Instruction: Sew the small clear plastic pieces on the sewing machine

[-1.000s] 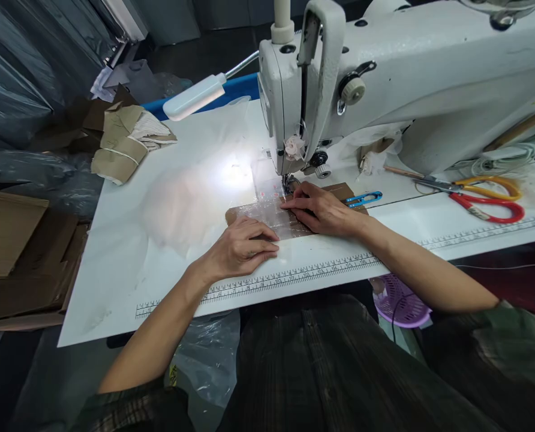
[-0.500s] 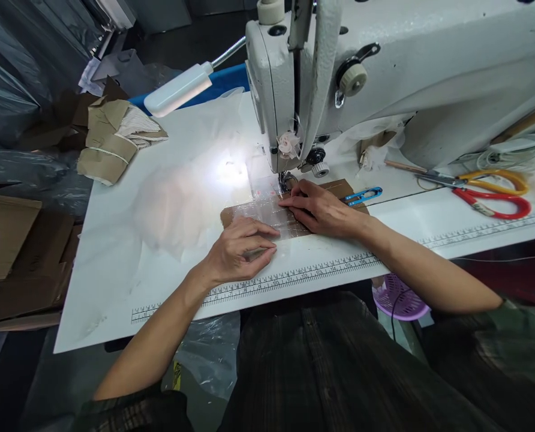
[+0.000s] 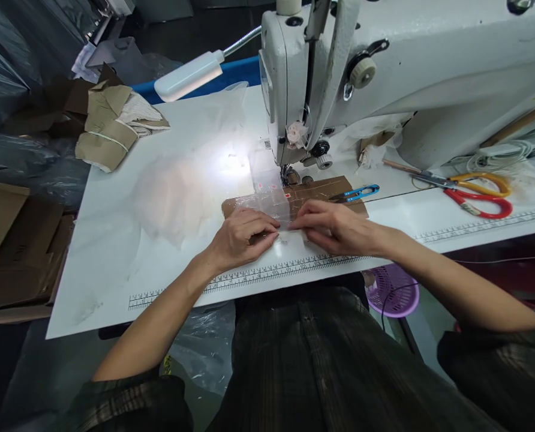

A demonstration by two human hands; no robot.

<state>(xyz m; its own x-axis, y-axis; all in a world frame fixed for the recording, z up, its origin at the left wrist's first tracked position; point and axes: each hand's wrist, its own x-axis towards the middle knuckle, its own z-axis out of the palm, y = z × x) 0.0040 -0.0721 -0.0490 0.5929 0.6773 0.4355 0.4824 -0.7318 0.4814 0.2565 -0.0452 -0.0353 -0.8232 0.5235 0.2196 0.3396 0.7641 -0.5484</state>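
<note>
Step in hand: positioning. Both hands hold the clear plastic strip [image 3: 271, 195] over the brown card piece [image 3: 315, 193] at frame centre, just in front of the presser foot [image 3: 289, 177] of the sewing machine [image 3: 384, 72]; this looks like alignment, not stitching.
Next move calls for: judged from the layout, the strip edge square to the card and flat beneath the foot, with fingertips kept out of the needle line.
Left hand [image 3: 243, 237]: palm down on the bench [image 3: 114, 240], fingers curled, fingertips pinching the near end of the strip.
Right hand [image 3: 334, 228]: palm down, fingers extended leftward, tips pinching the same end, nearly meeting the left.
Forearms: both bare, converging from the lower frame.
Nearby: blue thread snips [image 3: 357, 192] just right of the card; red and yellow scissors [image 3: 478, 195] far right; lamp [image 3: 189, 84] upper left.
</note>
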